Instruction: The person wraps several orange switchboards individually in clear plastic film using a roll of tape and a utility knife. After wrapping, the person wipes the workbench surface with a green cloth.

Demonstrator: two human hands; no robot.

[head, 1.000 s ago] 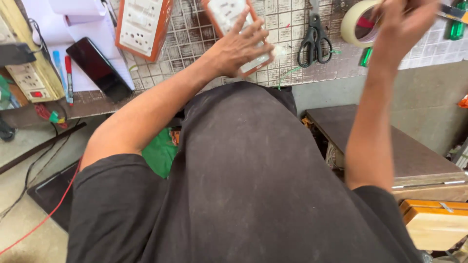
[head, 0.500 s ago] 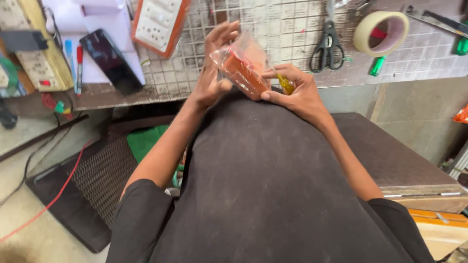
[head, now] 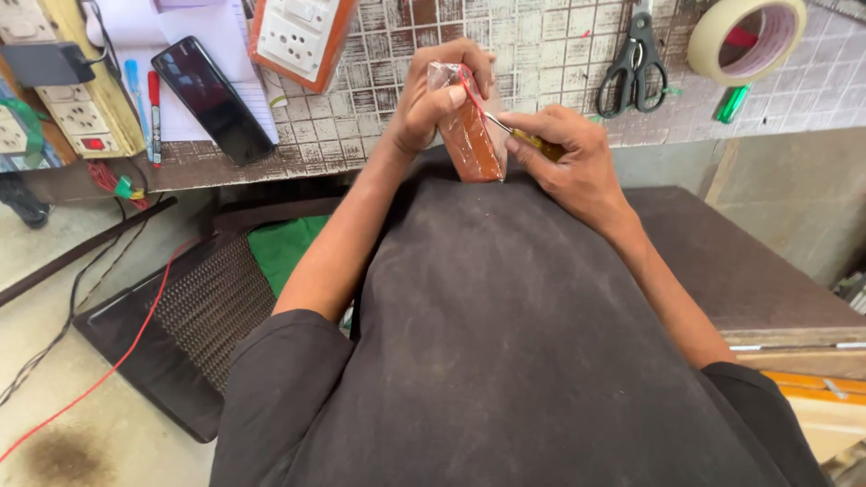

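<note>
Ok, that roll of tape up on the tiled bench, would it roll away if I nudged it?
Probably not: the roll of masking tape seems to lie flat on the tiled bench, so it would likely slide. It looks light, a hollow ring. Stood on edge it could roll toward the scissors.

A tiled bench top (head: 379, 126) with white squares and worn dark joints is running across the upper part of the view. Lying on it are a black phone (head: 212, 99) on a sheet of white paper (head: 216, 36), a blue pen (head: 133, 86) and a red pen (head: 154, 113) just beside it, an orange switch box (head: 302, 36), black scissors (head: 639, 65), a roll of tape (head: 747, 38) and a green marker (head: 732, 104).
</note>
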